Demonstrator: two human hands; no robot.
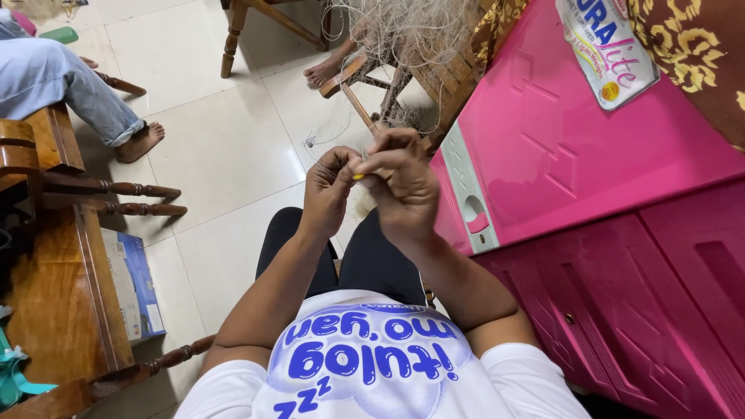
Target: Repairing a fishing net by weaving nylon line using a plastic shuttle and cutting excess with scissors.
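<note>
My left hand (327, 186) and my right hand (403, 182) meet in front of me over my lap. Their fingertips pinch a small yellow tool (358, 177) and thin pale net thread (363, 155). The thread runs up toward a tangled mass of pale fishing net (403, 27) draped over a wooden chair (372, 77) ahead. A pale bundle (363, 200) hangs just below my hands. How the grip is shared between the hands is hard to tell.
A bright pink plastic cabinet (574, 155) stands close on the right with a plastic packet (609, 46) on top. Wooden furniture (54, 256) and a blue box (136, 283) are on the left. Another person's bare feet (140, 140) rest on the tiled floor (225, 147).
</note>
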